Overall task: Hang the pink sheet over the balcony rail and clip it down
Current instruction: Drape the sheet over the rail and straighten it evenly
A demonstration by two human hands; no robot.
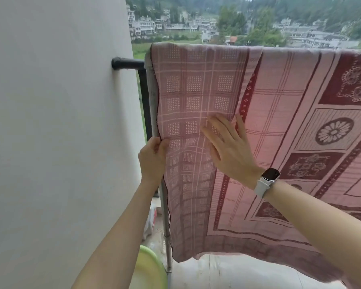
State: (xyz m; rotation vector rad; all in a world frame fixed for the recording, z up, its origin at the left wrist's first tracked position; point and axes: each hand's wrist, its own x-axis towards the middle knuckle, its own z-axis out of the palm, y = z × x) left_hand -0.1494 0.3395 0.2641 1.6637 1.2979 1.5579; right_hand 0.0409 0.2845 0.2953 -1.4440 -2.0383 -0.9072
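Note:
The pink sheet [198,88], patterned with checks and dark red flower panels, hangs draped over the balcony rail [128,63] and reaches almost to the floor. The rail is black; only its wall end and a post show, and the rest is hidden under the cloth. My left hand [153,158] pinches the sheet's left edge about halfway down. My right hand [227,146], with a white watch on the wrist, lies flat and open against the cloth, fingers spread. No clip is in view.
A white wall [58,122] stands close on the left. A light green basin [149,268] sits on the floor at the foot of a grey post [165,207]. Beyond the rail are houses and trees far below.

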